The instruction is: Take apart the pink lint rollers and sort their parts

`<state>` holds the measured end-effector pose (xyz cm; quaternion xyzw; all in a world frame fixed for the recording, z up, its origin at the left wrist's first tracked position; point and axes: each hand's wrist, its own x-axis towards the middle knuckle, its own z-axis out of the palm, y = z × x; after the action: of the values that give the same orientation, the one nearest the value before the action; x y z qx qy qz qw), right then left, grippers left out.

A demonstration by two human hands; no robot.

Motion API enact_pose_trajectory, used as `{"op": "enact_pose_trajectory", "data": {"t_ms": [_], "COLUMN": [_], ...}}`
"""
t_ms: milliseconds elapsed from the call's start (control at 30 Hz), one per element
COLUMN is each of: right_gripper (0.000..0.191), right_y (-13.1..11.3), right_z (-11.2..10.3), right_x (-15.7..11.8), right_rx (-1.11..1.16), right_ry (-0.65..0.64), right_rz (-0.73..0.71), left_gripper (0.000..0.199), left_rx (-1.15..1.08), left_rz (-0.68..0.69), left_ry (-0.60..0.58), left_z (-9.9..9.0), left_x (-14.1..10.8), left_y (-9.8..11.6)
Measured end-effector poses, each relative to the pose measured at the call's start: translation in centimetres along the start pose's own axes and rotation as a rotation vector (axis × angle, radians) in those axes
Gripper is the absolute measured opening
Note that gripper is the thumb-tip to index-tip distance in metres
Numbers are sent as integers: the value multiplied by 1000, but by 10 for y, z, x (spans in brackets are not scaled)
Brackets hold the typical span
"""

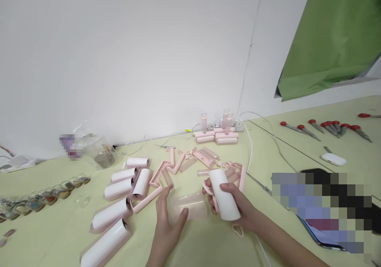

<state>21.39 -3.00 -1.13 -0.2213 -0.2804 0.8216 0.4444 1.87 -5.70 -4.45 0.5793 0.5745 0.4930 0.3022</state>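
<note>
My right hand point(235, 203) is wrapped round a white roll point(224, 195), with a pink curved handle piece point(210, 193) also between its fingers. To its left, a clear pinkish cylindrical cover point(190, 206) lies on the table. My left hand point(169, 215) is at the left end of this cover, thumb and fingers apart; whether it touches the cover is not certain. A small heart-shaped pink ring point(237, 230) lies just below my right hand. Pink handle parts point(147, 198) are scattered beyond my left hand.
Several white rolls in clear covers point(111, 215) lie at the left. Assembled pink rollers point(226, 140) stand by the wall. Red-tipped tools point(330, 128), a white case point(333, 159) and a phone point(324, 235) are at the right. Round jars point(49, 197) line the far left.
</note>
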Motion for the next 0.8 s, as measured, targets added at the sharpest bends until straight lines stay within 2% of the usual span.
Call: {"op": "enact_pose_trajectory", "data": {"t_ms": [100, 133, 200, 267, 333, 400, 467, 600, 800], "right_gripper": [23, 24, 25, 25, 25, 26, 29, 28, 26], "right_y": [8, 9, 9, 6, 5, 6, 10, 15, 20], "right_z": [5, 6, 8, 8, 8, 7, 8, 10, 6], "right_x": [1, 2, 1, -1, -3, -5, -6, -7, -7], "right_rx": [-86, -104, -139, -192, -260, -321, -360, -394, -441], "right_ry": [-35, -17, 44, 84, 63, -4, -48, -33, -14], "right_rz": [33, 38, 20, -17, 0, 96, 199, 266, 276], "left_gripper": [44, 43, 43, 43, 44, 44, 45, 47, 49], "left_rx": [-260, -354, -490, -577, -635, -633, -563, -439, -395], "left_rz": [-45, -77, -133, -150, -135, -117, -117, -114, -27], "left_ry": [-316, -375, -363, -260, -210, -252, -352, -523, -565], "left_z": [14, 20, 29, 33, 31, 27, 23, 20, 21], "left_x": [13, 17, 23, 26, 27, 26, 24, 15, 7], "left_y": [30, 37, 43, 43, 39, 36, 37, 42, 37]}}
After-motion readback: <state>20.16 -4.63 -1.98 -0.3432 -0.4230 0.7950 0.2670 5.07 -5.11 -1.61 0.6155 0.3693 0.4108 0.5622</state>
